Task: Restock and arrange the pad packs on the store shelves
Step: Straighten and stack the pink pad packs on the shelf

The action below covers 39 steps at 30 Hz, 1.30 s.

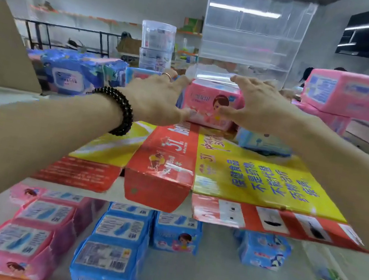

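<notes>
Pink pad pack (211, 106), soft plastic wrap with a cartoon face and blue band, standing at 12 o'clock on the flattened red-and-yellow carton (234, 175). Printed front faces the viewer; long axis runs 9 to 3 o'clock. Left hand (158, 98) and right hand (259, 103), fingers spread nearly straight, flank the pack's ends; firm contact cannot be told. Below, at 6 o'clock, pink and blue packs (108, 257) in rows.
</notes>
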{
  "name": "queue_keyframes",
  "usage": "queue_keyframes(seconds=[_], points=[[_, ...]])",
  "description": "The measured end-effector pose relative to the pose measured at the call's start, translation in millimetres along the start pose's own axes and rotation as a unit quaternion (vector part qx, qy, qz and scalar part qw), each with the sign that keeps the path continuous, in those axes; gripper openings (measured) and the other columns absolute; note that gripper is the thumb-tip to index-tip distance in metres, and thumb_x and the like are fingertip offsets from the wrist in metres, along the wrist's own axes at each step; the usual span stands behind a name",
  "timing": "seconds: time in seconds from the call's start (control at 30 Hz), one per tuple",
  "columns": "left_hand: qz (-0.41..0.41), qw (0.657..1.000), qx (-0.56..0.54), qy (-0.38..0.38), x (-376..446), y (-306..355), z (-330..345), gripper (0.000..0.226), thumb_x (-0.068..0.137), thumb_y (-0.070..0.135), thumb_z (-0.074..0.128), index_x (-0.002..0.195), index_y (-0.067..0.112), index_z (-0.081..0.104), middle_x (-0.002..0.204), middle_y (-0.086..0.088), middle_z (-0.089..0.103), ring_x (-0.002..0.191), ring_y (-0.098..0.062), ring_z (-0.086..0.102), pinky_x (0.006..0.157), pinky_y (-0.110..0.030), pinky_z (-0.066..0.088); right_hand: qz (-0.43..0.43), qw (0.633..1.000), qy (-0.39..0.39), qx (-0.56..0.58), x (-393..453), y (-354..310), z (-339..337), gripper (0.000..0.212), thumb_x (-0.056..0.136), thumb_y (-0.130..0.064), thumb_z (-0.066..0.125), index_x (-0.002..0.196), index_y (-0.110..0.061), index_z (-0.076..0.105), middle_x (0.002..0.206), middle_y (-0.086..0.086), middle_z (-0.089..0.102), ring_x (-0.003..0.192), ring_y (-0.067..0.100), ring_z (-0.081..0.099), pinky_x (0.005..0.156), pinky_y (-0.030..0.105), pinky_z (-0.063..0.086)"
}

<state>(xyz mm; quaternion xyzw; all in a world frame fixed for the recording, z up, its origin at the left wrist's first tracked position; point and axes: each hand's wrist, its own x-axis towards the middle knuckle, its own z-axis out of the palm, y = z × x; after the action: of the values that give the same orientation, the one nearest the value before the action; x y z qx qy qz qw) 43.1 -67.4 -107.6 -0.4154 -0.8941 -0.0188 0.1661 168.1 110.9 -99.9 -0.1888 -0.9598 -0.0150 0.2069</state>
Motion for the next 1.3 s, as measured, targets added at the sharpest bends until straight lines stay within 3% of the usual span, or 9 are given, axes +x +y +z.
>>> queue_keyframes(seconds=[0.23,0.33,0.6,0.8,0.93,1.03,1.1,1.2,1.3], points=[[0.037,0.997,-0.043,-0.046,56,-12,5,0.082,0.094,0.055,0.054,0.157,0.03,0.008,0.162,-0.01,0.025,0.143,-0.031,0.037,0.113,-0.046,0.037,0.021,0.996,-0.052,-0.063,48,1,6,0.079,0.088,-0.054,0.06,0.154,-0.029,0.025,0.16,0.002,0.032,0.149,0.025,0.019,0.115,0.055,0.021],[0.057,0.996,-0.034,-0.052,72,-14,13,0.083,0.095,0.052,0.054,0.158,0.032,0.004,0.16,-0.012,0.027,0.141,-0.031,0.04,0.109,-0.047,0.041,0.031,0.993,-0.076,-0.083,67,-1,20,0.077,0.087,-0.051,0.062,0.152,-0.025,0.029,0.154,0.007,0.041,0.143,0.03,0.031,0.115,0.054,0.026],[0.083,0.992,-0.066,-0.063,89,-25,35,0.083,0.093,0.048,0.058,0.157,0.031,0.008,0.15,-0.013,0.043,0.133,-0.031,0.048,0.107,-0.045,0.044,0.05,0.986,-0.09,-0.13,86,4,44,0.064,0.078,-0.057,0.066,0.13,-0.026,0.044,0.135,0.006,0.056,0.128,0.029,0.044,0.102,0.049,0.03],[0.092,0.987,-0.122,-0.047,88,-21,30,0.056,0.094,0.033,0.061,0.14,0.026,0.03,0.114,-0.008,0.061,0.097,-0.025,0.062,0.084,-0.042,0.053,0.079,0.985,-0.098,-0.117,91,2,41,0.076,0.073,-0.057,0.072,0.133,-0.026,0.037,0.13,0.008,0.055,0.126,0.031,0.043,0.103,0.049,0.034],[0.102,0.99,-0.049,-0.082,84,-16,34,0.053,0.094,0.044,0.058,0.139,0.02,0.043,0.136,-0.008,0.052,0.118,-0.026,0.055,0.101,-0.042,0.048,0.097,0.988,-0.106,-0.064,94,3,36,0.093,0.06,-0.062,0.081,0.133,-0.025,0.036,0.127,0.01,0.056,0.116,0.033,0.052,0.094,0.043,0.047],[0.1,0.987,-0.037,-0.123,77,-15,45,0.062,0.094,0.045,0.058,0.144,0.016,0.036,0.146,-0.01,0.042,0.126,-0.027,0.049,0.105,-0.039,0.044,0.107,0.986,-0.106,-0.071,96,5,36,0.113,0.059,-0.063,0.081,0.146,-0.025,0.019,0.144,0.013,0.044,0.133,0.036,0.04,0.104,0.052,0.04],[0.102,0.985,-0.056,-0.129,75,-16,45,0.056,0.094,0.044,0.058,0.14,0.015,0.041,0.142,-0.007,0.046,0.118,-0.024,0.05,0.098,-0.036,0.044,0.113,0.986,-0.095,-0.082,99,4,36,0.113,0.067,-0.053,0.08,0.151,-0.022,0.011,0.152,0.013,0.035,0.143,0.034,0.024,0.108,0.055,0.031],[0.109,0.979,-0.11,-0.135,75,-19,37,0.048,0.094,0.047,0.06,0.132,0.019,0.051,0.119,0.003,0.052,0.102,-0.016,0.049,0.085,-0.028,0.039,0.116,0.979,-0.117,-0.123,103,2,36,0.097,0.066,-0.057,0.078,0.145,-0.023,0.032,0.147,0.01,0.031,0.138,0.032,0.024,0.099,0.051,0.032],[0.132,0.976,-0.119,-0.124,70,-23,32,0.052,0.091,0.052,0.063,0.132,0.021,0.054,0.117,0.007,0.051,0.107,-0.015,0.052,0.091,-0.025,0.04,0.117,0.974,-0.14,-0.138,106,1,36,0.111,0.058,-0.06,0.085,0.146,-0.023,0.03,0.147,0.01,0.028,0.14,0.031,0.021,0.106,0.051,0.031]])
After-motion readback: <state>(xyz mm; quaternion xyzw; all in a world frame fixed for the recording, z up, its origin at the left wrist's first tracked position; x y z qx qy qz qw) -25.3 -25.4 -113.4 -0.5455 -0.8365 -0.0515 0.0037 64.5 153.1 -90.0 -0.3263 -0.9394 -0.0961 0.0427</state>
